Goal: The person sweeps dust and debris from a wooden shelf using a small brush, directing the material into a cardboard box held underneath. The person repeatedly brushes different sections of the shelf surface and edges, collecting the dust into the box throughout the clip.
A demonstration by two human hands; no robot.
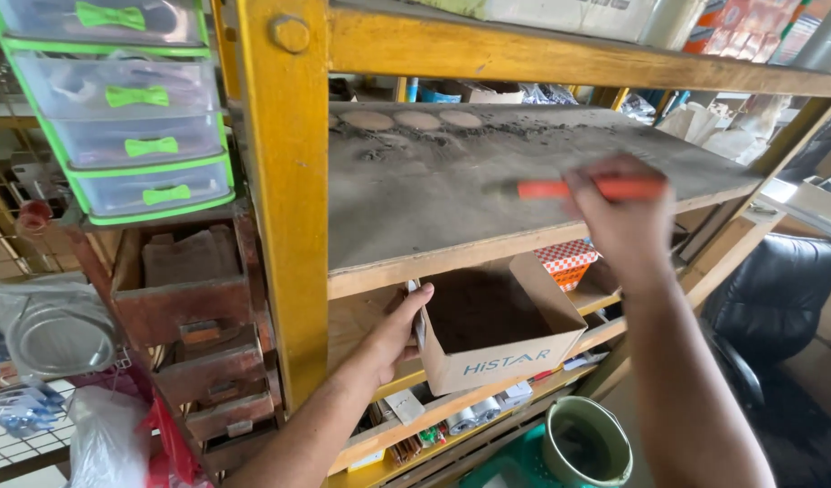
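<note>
Now | left hand [399,327] grips dust-filled cardboard box [492,334] | right hand [621,215] closed around orange brush [578,189] over dusty shelf [488,172]

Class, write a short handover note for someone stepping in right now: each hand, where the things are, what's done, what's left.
Left hand: grips the near-left edge of the open cardboard box, held just under the shelf edge.
Right hand: holds an orange-handled brush over the dusty shelf.
Done: some dirt lies in the box.
Left: dust covers most of the shelf, with ridges and round marks at the back.
</note>
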